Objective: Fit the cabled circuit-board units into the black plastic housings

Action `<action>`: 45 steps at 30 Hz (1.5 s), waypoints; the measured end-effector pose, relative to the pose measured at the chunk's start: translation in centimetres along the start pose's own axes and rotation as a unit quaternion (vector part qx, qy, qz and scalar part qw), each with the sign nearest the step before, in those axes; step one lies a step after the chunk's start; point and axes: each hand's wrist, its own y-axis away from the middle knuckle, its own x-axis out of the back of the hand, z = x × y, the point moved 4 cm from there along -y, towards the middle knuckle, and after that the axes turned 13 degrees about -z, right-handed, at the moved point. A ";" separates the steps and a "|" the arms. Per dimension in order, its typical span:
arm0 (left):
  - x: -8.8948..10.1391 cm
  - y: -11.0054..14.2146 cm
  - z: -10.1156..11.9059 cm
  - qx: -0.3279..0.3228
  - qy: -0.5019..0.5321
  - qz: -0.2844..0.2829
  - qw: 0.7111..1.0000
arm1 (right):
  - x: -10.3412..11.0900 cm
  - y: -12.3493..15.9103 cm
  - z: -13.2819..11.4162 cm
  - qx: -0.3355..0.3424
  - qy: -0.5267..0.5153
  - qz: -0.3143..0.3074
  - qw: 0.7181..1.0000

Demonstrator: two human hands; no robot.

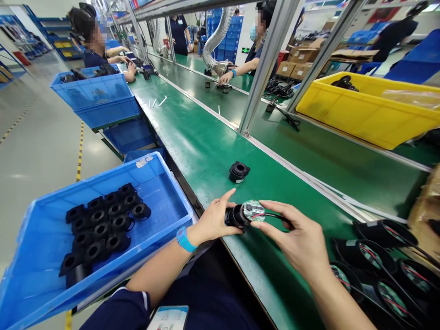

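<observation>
My left hand (215,219) grips a black round plastic part (235,217) at the near edge of the green belt (206,137). My right hand (295,238) pinches a small round green circuit board (253,210) with red and black wires, pressed against the end of that black part. A black cable runs from the board under my right fingers. A second black plastic part (239,172) stands alone on the belt just beyond my hands. A blue wristband sits on my left wrist.
A blue bin (165,183) at my left holds several black plastic parts (99,224). Black fan assemblies with green boards (378,261) lie at the right. A yellow bin (360,114) stands behind metal frame posts (264,68). Other people work farther along the line.
</observation>
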 end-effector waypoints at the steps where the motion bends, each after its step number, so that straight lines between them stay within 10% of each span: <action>1: 0.2 0.3 -0.1 0.000 0.008 -0.012 1.000 | -0.7 -0.4 0.3 0.000 -0.020 -0.024 1.000; 13: 1.7 1.8 -0.1 -0.053 0.040 -0.078 0.995 | -2.5 -0.1 0.6 0.030 0.059 -0.175 0.982; 22: -2.1 3.1 0.2 0.005 0.063 0.151 0.987 | -2.8 0.6 1.2 0.027 0.162 -0.154 0.974; 36: 1.5 2.9 0.4 0.020 -0.041 0.168 0.985 | -2.8 3.2 4.5 -0.012 0.325 -0.130 0.936; 45: 0.3 2.2 1.1 -0.015 -0.069 0.156 0.985 | 3.7 4.5 -0.2 -0.021 0.336 -0.011 0.942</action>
